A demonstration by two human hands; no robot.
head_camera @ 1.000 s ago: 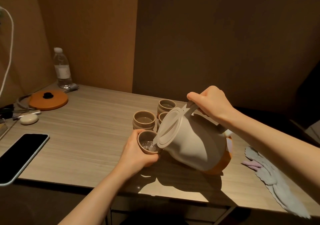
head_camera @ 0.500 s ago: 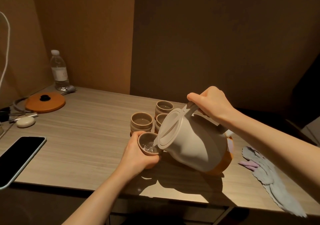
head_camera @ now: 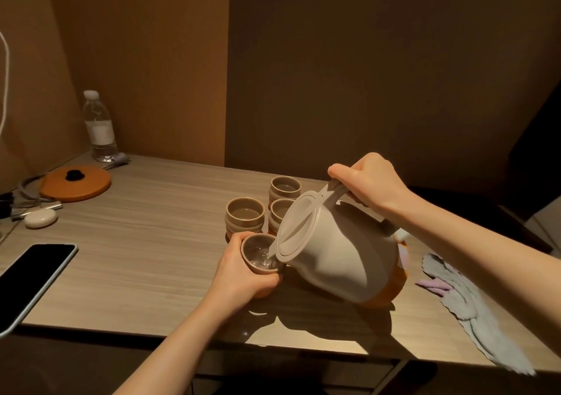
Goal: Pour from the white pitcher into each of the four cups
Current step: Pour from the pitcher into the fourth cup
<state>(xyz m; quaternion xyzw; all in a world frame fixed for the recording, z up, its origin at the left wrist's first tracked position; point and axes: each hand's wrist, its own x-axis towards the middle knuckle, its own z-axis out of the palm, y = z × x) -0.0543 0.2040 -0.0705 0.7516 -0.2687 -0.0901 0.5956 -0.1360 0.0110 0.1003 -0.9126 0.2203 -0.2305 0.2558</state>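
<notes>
1. The worktop (head_camera: 145,242) carries everything; the action sits towards its near edge, a little right of the middle.
2. The white pitcher (head_camera: 334,252) is tipped over to the left, its long axis running from the orange base at the right, lifted clear, down to the spout at the left. The lid faces the camera.
3. The right hand (head_camera: 368,182) is curled tight round the pitcher's handle at the top, so it holds the high end and sets the tilt.
4. The left hand (head_camera: 239,273) wraps its fingers round the near cup (head_camera: 258,253), which stands directly under the spout, the spout just over its right rim. Clear liquid shows inside it.
5. Three more cups wait just behind, towards the far edge: the left cup (head_camera: 245,214), the middle cup (head_camera: 280,212) partly hidden by the lid, and the far cup (head_camera: 284,186). They seem to hold some liquid already, though I cannot be sure.
6. The next move, as I judge it, turns on this: the spout lies left of and below the right hand, so rolling the wrist back to the right would stop the pour.
</notes>
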